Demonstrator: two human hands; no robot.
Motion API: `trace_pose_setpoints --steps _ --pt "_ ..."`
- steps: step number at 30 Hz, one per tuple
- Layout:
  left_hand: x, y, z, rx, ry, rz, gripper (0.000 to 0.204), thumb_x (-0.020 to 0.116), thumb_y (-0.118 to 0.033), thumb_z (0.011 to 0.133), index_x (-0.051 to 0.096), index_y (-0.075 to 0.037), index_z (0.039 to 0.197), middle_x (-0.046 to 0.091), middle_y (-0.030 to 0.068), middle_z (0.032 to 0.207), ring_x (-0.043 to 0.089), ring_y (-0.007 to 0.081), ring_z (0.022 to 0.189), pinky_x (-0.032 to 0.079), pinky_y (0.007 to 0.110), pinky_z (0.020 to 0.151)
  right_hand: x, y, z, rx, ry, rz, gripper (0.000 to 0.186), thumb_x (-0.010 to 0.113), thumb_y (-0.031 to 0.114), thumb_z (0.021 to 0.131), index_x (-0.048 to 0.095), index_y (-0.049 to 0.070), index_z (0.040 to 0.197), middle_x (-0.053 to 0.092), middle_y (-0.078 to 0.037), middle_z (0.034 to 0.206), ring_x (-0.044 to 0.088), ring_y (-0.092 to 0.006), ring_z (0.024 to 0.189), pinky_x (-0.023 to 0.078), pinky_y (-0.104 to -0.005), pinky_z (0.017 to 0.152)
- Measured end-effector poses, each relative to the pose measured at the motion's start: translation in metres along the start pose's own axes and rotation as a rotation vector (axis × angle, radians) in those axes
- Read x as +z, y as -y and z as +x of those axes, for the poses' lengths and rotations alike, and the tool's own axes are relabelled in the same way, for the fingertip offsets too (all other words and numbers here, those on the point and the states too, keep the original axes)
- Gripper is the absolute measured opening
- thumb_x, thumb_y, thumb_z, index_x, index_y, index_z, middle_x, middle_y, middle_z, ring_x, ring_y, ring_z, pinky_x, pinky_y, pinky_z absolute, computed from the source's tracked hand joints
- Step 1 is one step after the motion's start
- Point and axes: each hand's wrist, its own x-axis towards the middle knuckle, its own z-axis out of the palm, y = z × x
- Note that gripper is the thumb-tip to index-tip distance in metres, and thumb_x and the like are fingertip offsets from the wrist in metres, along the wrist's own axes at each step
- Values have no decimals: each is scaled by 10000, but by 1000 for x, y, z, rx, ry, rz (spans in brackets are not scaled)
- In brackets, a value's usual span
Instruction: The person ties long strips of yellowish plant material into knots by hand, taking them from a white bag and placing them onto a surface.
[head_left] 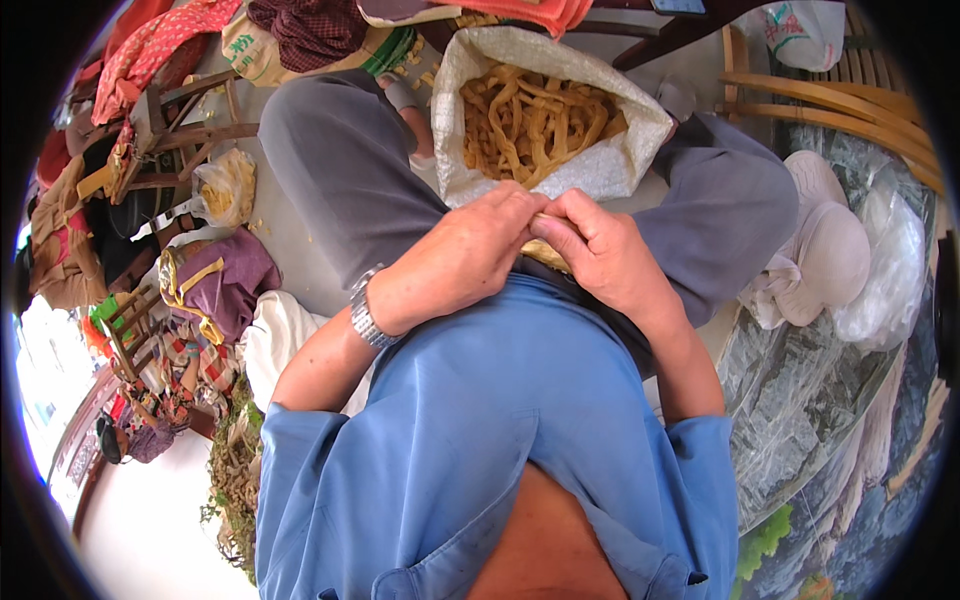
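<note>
Head view, the only one. We take the white sack (640, 120) as landmark. A tan strip (547, 254) sits just on the wearer's side of the sack's near edge, at the fingertips of both hands, with the blue shirt (470, 360) close behind. Most of the strip is covered, so we can't call its long axis; a short end pokes out beneath the right thumb. Right hand (608, 245) pinches it, thumb pressed on top. Left hand (465, 250) has bent fingers meeting the right's; its thumb is hidden, so we can't tell whether it grips too. Both hands look about equally near the strip.

Containers: the sack gapes toward us, loaded with tangled brownish strips (535, 120). Left of the sack, a clear bag (225, 190) holds yellowish bits; farther toward the wearer on that side lies a purple bag (245, 285), contents not visible. Right of the sack, past the knee, we see a pale hat (838, 250) beside clear plastic (885, 275).
</note>
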Motion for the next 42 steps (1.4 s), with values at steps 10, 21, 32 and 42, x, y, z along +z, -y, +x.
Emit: trace_pose_setpoints --steps 10,21,32,42 --pt "-37 -19 -24 -12 562 -152 225 509 -224 1038 590 -31 1119 596 183 985 600 403 902 490 453 788 -22 15 -23 -157 536 -253 279 571 361 1002 541 89 947 614 -177 694 632 -411 665 499 -485 575" --pt "-74 -19 -51 -22 683 -149 204 512 -208 1029 557 -15 1076 591 186 894 589 389 822 484 472 742 -41 26 -37 -171 508 -409 250 611 282 988 533 89 849 547 -134 622 604 -342 565 484 -421 496" --pt "-110 -16 36 -283 25 -558 314 434 -265 1088 558 -10 1223 505 -9 859 466 81 716 412 234 638 -70 54 39 -15 44 -164 222 696 195 936 564 35 1017 637 -101 846 635 -176 768 505 -316 704" --pt "-96 -5 63 -174 -55 -1184 464 469 -237 1068 458 68 1418 612 66 1127 568 121 875 480 269 823 -64 28 72 49 -123 312 233 594 258 1028 617 31 1073 566 9 787 485 -36 701 416 -219 623"
